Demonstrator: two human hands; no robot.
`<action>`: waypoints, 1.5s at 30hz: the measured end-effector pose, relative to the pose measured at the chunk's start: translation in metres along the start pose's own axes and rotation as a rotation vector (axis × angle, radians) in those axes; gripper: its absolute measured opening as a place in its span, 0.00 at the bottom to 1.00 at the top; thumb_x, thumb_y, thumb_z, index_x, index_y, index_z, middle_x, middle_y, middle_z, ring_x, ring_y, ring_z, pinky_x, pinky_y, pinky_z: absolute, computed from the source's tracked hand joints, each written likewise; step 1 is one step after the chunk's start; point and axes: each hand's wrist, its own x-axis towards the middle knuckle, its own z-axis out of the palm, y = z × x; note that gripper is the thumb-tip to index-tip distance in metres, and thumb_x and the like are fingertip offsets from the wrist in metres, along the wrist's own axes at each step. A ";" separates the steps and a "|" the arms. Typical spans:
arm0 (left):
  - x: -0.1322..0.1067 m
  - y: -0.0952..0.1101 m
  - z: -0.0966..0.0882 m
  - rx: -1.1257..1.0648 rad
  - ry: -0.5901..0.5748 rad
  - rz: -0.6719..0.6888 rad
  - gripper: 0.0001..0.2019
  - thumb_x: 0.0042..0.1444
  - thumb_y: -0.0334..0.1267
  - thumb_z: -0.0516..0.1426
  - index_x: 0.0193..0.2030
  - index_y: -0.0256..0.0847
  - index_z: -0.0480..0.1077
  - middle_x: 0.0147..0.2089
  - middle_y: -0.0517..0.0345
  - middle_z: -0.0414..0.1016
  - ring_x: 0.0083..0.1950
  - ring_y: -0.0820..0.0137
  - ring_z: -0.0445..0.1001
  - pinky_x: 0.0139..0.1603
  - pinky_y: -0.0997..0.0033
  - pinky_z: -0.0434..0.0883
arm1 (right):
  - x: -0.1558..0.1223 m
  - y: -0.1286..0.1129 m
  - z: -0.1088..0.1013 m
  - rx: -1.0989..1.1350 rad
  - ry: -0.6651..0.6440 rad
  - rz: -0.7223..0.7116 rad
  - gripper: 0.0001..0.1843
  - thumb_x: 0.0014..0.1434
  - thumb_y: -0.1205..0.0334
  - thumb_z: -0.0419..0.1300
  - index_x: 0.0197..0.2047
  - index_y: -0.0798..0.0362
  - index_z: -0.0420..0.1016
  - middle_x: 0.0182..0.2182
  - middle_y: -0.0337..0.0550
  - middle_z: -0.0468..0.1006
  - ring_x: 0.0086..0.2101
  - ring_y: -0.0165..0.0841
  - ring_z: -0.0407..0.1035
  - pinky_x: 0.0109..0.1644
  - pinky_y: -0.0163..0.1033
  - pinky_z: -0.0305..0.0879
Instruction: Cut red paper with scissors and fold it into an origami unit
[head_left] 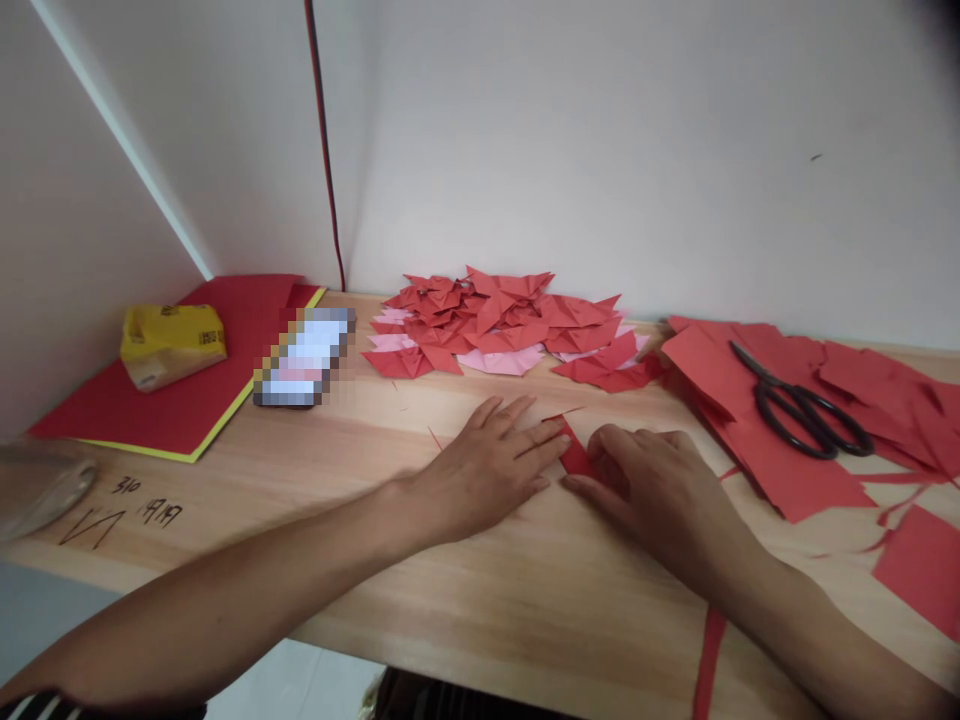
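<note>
A small piece of folded red paper [575, 450] lies on the wooden table between my hands. My left hand [501, 455] is flat with its fingers spread, the fingertips at the paper's left edge. On the other side, my right hand [651, 465] has its fingers curled and its thumb low against the paper, gripping its right part. That part is hidden under the fingers. Beyond my hands, against the wall, sits a heap of folded red and pink paper shapes [510, 310].
Black-handled scissors [802, 410] rest on red paper sheets [787, 485] at the right. Paper strips [709, 660] and a red square [926, 570] lie nearer. At the left are red and yellow sheets [180, 425], a yellow packet [176, 345] and a blurred-out phone [304, 360].
</note>
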 end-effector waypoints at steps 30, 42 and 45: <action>0.003 -0.020 -0.023 -0.698 0.237 -0.321 0.18 0.59 0.31 0.53 0.55 0.40 0.71 0.57 0.51 0.73 0.58 0.67 0.72 0.60 0.62 0.69 | 0.003 0.016 -0.005 0.391 -0.065 -0.095 0.24 0.64 0.60 0.54 0.62 0.44 0.56 0.51 0.47 0.72 0.50 0.41 0.66 0.51 0.49 0.65; -0.002 -0.019 -0.010 -0.366 0.187 0.008 0.13 0.61 0.31 0.52 0.49 0.41 0.74 0.56 0.52 0.74 0.61 0.63 0.68 0.63 0.52 0.62 | 0.004 0.010 -0.005 0.449 0.040 -0.169 0.07 0.64 0.62 0.56 0.45 0.47 0.73 0.41 0.42 0.79 0.40 0.36 0.72 0.46 0.44 0.65; -0.003 -0.012 -0.012 -0.249 0.171 0.073 0.14 0.61 0.30 0.52 0.50 0.41 0.73 0.57 0.52 0.73 0.61 0.61 0.65 0.62 0.53 0.63 | 0.004 0.011 -0.004 0.468 0.042 -0.144 0.06 0.64 0.61 0.56 0.43 0.47 0.74 0.39 0.41 0.79 0.39 0.35 0.72 0.45 0.42 0.66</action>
